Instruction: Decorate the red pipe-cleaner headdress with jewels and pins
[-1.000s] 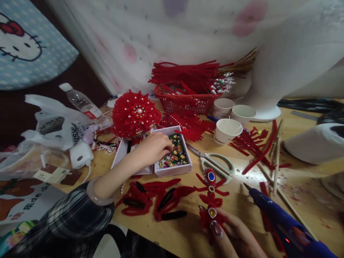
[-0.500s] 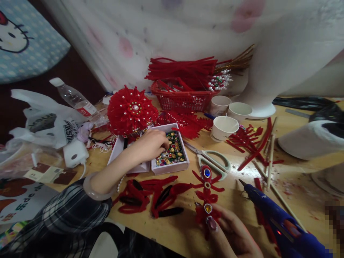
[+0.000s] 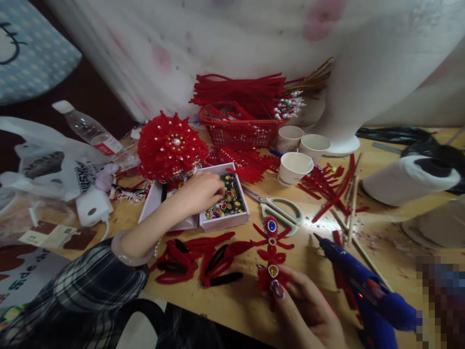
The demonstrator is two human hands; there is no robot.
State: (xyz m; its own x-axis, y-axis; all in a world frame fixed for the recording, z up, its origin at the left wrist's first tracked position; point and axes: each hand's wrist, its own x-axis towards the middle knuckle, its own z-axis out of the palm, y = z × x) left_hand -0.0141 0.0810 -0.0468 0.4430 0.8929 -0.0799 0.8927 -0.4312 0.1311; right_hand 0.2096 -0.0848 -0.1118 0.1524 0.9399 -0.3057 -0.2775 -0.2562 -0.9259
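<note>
My left hand [image 3: 205, 191] reaches into a white box [image 3: 225, 222] of green beads and coloured gems [image 3: 230, 199]. Its fingers are bent down among them; whatever they pinch is hidden. Between the thumb and fingers of my right hand [image 3: 305, 303] is a red fuzzy ornament [image 3: 272, 254], held upright, with a blue gem at its top and a yellow gem lower down. To the right of that hand, apart from it, is a blue glue gun [image 3: 358, 276] with its nozzle towards the far left. Red and black fuzzy pieces [image 3: 214, 259] lie between my hands.
Scissors [image 3: 278, 211] lie open beyond the ornament. Paper cups [image 3: 295, 169] and a red basket [image 3: 241, 133] of red stems stand behind. A large red flower ornament [image 3: 174, 145] is at left, near a plastic bottle [image 3: 87, 128]. A white cone [image 3: 407, 182] and sticks [image 3: 352, 208] are at right.
The view has shifted a little, so everything appears farther left. My left hand stays in the bead box, its fingers slightly shifted among the beads. The right hand keeps hold of the ornament.
</note>
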